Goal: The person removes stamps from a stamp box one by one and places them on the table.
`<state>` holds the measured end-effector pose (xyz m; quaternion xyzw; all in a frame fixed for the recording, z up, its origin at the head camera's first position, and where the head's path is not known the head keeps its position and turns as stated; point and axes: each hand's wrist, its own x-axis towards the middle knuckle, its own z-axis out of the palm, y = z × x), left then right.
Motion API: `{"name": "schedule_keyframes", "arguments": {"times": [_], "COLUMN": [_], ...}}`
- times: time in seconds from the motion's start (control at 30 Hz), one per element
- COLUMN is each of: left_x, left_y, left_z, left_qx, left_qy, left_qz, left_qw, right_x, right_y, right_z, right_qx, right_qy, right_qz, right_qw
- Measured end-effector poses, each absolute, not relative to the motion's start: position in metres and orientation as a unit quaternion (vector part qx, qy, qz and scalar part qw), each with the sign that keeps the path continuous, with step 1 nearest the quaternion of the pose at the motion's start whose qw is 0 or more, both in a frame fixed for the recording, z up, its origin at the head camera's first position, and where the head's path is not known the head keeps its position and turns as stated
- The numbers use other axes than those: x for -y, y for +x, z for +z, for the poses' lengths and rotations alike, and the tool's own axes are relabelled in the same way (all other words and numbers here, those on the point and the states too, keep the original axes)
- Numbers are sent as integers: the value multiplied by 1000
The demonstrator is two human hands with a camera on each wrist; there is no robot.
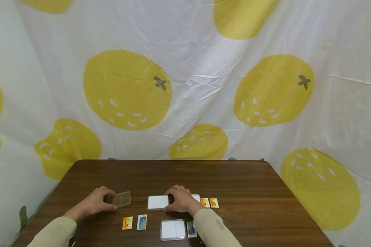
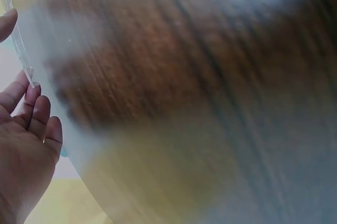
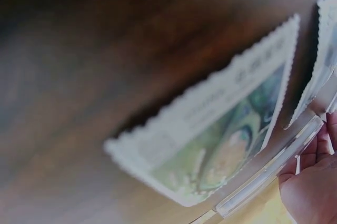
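My left hand [image 1: 94, 203] pinches a clear plastic case lid [image 1: 122, 199] by its left end, tilted over the table; the left wrist view shows that lid [image 2: 19, 42] edge-on between thumb and fingertips. My right hand [image 1: 182, 200] grips the right end of a clear case with a white insert [image 1: 157, 202], thumb at the near edge and fingers at the far edge. Behind this hand, a second white-filled case [image 1: 196, 197] is partly hidden. In the right wrist view a perforated stamp [image 3: 221, 129] looms large beside the gripped case's edge [image 3: 271, 166].
An orange stamp [image 1: 127, 223] and a blue stamp [image 1: 142, 222] lie at front left. Nearer me sits another white-filled case [image 1: 172, 230], with a dark green stamp [image 1: 191, 229] by the right sleeve. Two orange stamps [image 1: 214, 203] lie right of the right hand. A patterned curtain [image 1: 198, 103] hangs behind the table.
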<state>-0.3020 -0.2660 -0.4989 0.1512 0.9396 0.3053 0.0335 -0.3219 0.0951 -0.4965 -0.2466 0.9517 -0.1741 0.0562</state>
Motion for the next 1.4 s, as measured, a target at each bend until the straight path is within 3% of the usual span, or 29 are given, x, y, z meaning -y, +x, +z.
{"name": "schedule_keyframes", "arguments": {"times": [0.47, 0.9, 1.4], "left_x": [246, 220, 181], "left_y": [-306, -313, -312], "left_z": [-484, -477, -470], "left_qx": [-936, -925, -918], "left_qy": [158, 234, 268], "left_qz": [311, 298, 289], "left_qw": [36, -18, -44], "right_x": [-95, -95, -93], "right_y": [-323, -321, -327], "right_z": [-498, -484, -467], "right_qx": [-947, -936, -915], "right_qy": [-262, -241, -260], "right_qz": [-183, -248, -299], "right_qw": [39, 63, 75]}}
